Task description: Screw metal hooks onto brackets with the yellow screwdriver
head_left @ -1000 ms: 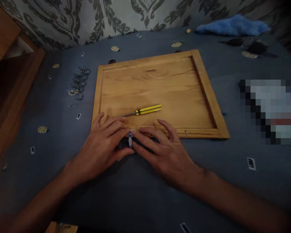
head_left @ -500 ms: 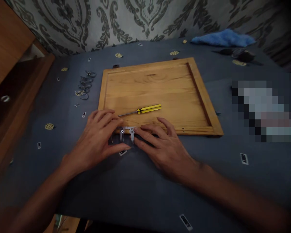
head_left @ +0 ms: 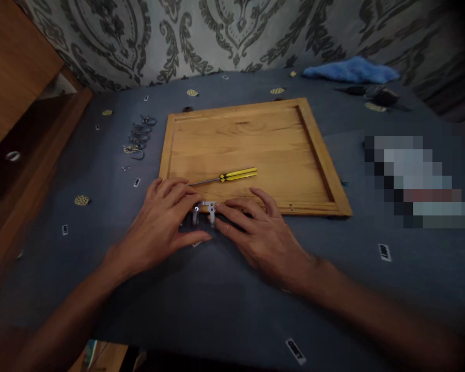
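Fingers (head_left: pixel 238 219) of the right hand (head_left: pixel 265 240) grasp a metal hook at the board's near edge

Nearest lies bare bench (head_left: pixel 201 305), covered in dark blue-grey cloth printed with pineapples and small white-bordered labels. Both hands come in over it. Right forefinger and thumb pinch the second hook (head_left: pixel 212 214), whose plate shows dark holes and sits on the near edge of the wooden board (head_left: pixel 244 129). Just left of it, apart, stands the first hook (head_left: pixel 196 216), with a bright spot like a screw head. Left hand (head_left: pixel 163 219) arches beside that one, released, thumb spread from forefinger; whether its fingertips touch metal is hidden.

Beyond the fingers, a screwdriver (head_left: pixel 238 174) with a yellow-and-black handle lies on the board, tip pointing left. A few screws (head_left: pixel 126 169) lie on the cloth to the left, then a row of spare hooks (head_left: pixel 139 135) running away from them. Right of the board is a pixelated object (head_left: pixel 422 181), too coarse to identify. Farther back come a dark object (head_left: pixel 383 96), a fluffy blue cloth (head_left: pixel 352 71) and the patterned wall (head_left: pixel 232 31).
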Demonstrator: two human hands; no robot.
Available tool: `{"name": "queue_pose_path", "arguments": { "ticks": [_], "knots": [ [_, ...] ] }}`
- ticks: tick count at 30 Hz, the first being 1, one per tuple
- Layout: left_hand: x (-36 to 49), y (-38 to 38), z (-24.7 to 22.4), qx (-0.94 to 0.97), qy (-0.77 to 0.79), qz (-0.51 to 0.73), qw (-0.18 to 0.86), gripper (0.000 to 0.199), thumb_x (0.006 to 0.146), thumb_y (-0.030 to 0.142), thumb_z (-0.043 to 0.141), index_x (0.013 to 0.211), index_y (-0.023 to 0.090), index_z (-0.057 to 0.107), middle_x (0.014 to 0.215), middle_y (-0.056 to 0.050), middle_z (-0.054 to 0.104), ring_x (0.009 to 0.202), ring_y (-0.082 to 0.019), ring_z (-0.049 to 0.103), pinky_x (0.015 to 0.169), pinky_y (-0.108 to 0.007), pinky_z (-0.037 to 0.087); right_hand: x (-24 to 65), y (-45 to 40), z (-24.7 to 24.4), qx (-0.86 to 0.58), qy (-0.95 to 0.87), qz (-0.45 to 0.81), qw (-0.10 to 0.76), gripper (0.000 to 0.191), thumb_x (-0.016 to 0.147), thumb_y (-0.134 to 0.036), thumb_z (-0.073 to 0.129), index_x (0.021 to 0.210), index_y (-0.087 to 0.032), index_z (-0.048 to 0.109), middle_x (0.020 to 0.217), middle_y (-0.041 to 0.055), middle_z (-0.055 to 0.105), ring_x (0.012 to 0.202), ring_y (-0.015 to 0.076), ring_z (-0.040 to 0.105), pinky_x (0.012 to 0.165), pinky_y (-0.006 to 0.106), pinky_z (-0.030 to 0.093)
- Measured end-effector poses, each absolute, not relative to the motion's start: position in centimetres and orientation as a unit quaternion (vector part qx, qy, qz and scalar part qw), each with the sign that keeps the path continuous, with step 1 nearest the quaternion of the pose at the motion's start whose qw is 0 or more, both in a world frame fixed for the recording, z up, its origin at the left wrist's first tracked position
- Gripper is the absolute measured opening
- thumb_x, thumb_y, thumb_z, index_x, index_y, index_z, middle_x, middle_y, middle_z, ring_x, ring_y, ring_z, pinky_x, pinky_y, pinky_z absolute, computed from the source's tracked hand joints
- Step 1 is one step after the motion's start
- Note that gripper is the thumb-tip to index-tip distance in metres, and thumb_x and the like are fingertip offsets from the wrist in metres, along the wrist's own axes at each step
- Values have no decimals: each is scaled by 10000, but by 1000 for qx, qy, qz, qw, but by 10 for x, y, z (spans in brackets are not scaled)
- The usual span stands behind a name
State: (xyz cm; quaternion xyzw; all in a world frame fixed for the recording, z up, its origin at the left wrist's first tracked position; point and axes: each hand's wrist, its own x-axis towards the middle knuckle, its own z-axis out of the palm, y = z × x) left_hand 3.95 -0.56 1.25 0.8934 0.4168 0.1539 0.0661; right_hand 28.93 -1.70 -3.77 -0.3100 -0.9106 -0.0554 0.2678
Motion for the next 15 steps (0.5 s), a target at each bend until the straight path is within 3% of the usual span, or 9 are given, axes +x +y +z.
{"name": "queue_pose_path", "arguments": {
  "ticks": [8, 15],
  "knots": [
    [31, 0, 15, 875, 436, 202, 65, 421, 989, 526, 747, 1266, 211, 710, 1270, -128, 746, 1342, -382, 620, 1121, -600, 505, 288, -17, -38, -311, -909, -60, 271, 241, 1074, -133, 585, 1217, -206, 765, 1278, 56, 801, 1180, 236, 655, 1172, 520, 412],
    [8, 19, 17, 814, 510, 274, 48, 220, 1037, 439, 657, 1134, 270, 761, 1129, -51, 786, 1128, -287, 718, 999, -471, 589, 289, -17, -41, -310, -908, -62, 274, 247, 1072, -118, 580, 1193, -215, 773, 1271, 33, 803, 1178, 229, 656, 1186, 511, 404]
  ]
}}
